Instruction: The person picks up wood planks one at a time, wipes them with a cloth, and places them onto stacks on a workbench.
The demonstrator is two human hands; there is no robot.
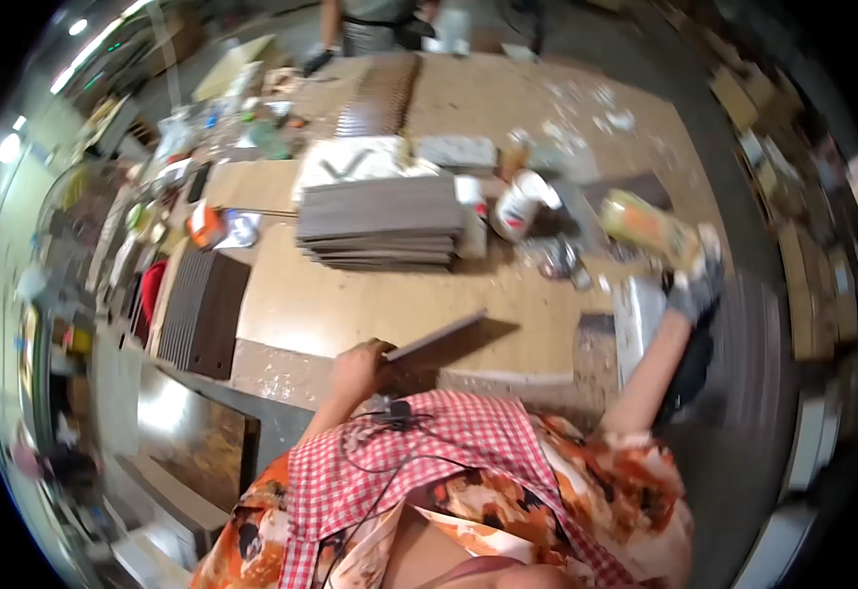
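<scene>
Workshop: big worn workbench (350,304) w/ stacked grey panels (380,221), glue tub (519,204), scattered clutter

Our left hand (358,370) sits bare and curled shut just above the checked apron (429,461), forearm short and bent. Our right hand (696,287), gloved, reaches well out to the apron's right, arm extended, fingers closed.

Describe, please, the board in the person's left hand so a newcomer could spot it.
Start at the wooden workbench, whose middle holds a stack of grey boards. Nearer the person, the left hand lifts one thin grey board by its end: the only single, tilted one.
</scene>
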